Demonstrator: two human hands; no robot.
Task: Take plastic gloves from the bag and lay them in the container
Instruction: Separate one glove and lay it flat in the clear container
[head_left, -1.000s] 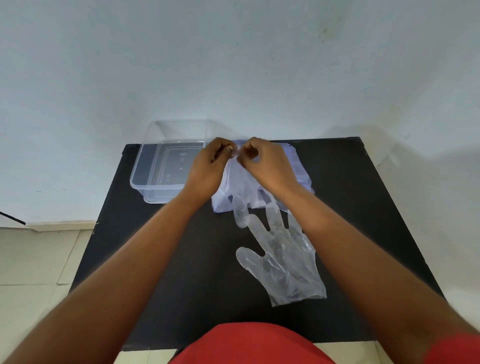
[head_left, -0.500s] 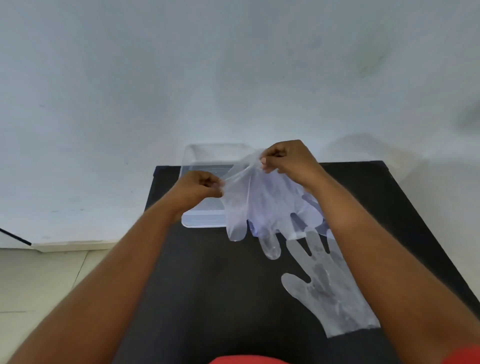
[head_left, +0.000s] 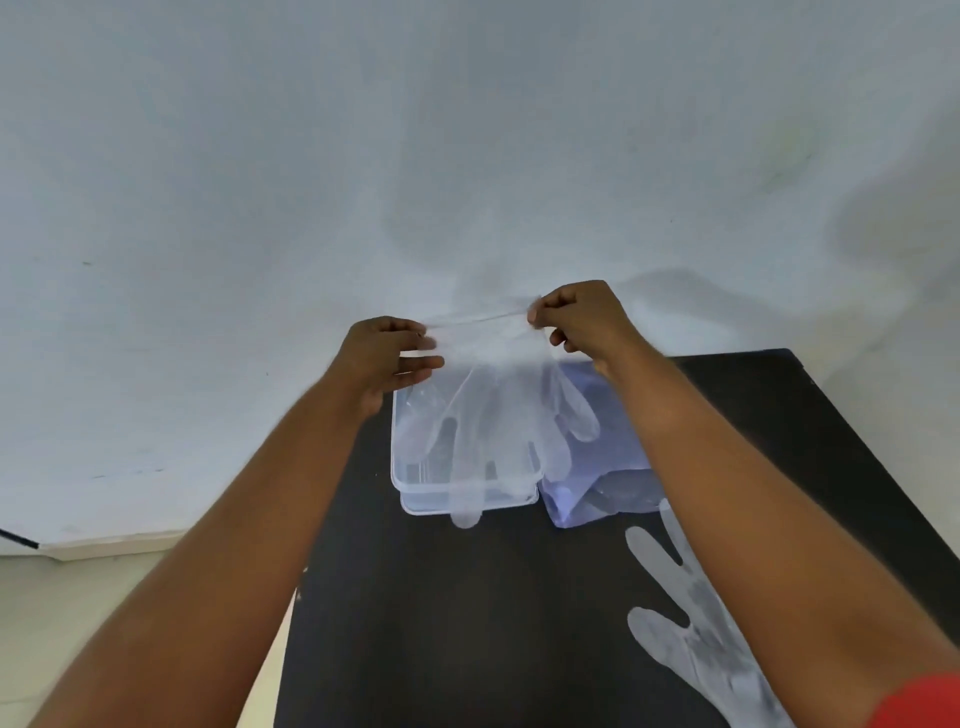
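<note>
A clear plastic glove (head_left: 498, 415) hangs fingers-down, stretched by its cuff between my left hand (head_left: 387, 358) and my right hand (head_left: 582, 322). It hangs above the clear rectangular container (head_left: 415, 501) at the far edge of the black table. The bluish plastic bag (head_left: 608, 467) with more gloves lies right of the container, partly behind my right forearm. A second clear glove (head_left: 696, 639) lies flat on the table at the lower right, partly covered by my right arm.
The black table (head_left: 467, 623) stands against a white wall (head_left: 467, 156). Light floor tiles (head_left: 78, 613) show at the lower left past the table's left edge. A red sleeve (head_left: 919, 701) sits at the bottom right corner.
Both hands have lifted the glove out of the bag, spread its cuff apart and carried it left over the container. The camera has tilted up and left.
</note>
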